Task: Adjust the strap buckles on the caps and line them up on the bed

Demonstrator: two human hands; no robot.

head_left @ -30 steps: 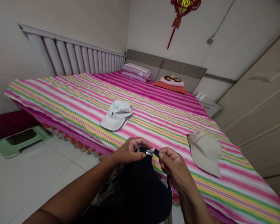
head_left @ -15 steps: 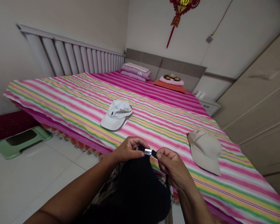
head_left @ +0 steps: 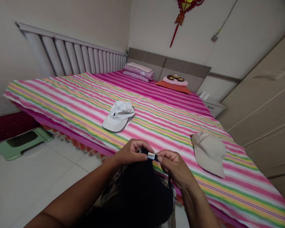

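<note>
A black cap (head_left: 142, 190) lies low in front of me, its strap raised between my hands. On the strap sits a shiny silver buckle (head_left: 151, 156). My left hand (head_left: 133, 152) pinches the strap and the buckle's left edge between thumb and fingers. Just right of the buckle, my right hand (head_left: 172, 166) is closed on the strap's other part, fingertips almost touching the metal. A white cap (head_left: 120, 115) rests on the striped bed beyond my left hand. To the right of my right hand lies a beige cap (head_left: 209, 153).
The bed (head_left: 161, 133) has a striped cover and spans the view. Folded bedding (head_left: 139, 72) and a pillow stack (head_left: 174, 83) lie by the headboard (head_left: 173, 66). A green stool (head_left: 23, 144) stands on the tiled floor at left; a wardrobe (head_left: 263, 104) is at right.
My right hand has moved slightly left, toward the buckle, so less strap shows between its fingertips and the metal. My left hand keeps its hold.
</note>
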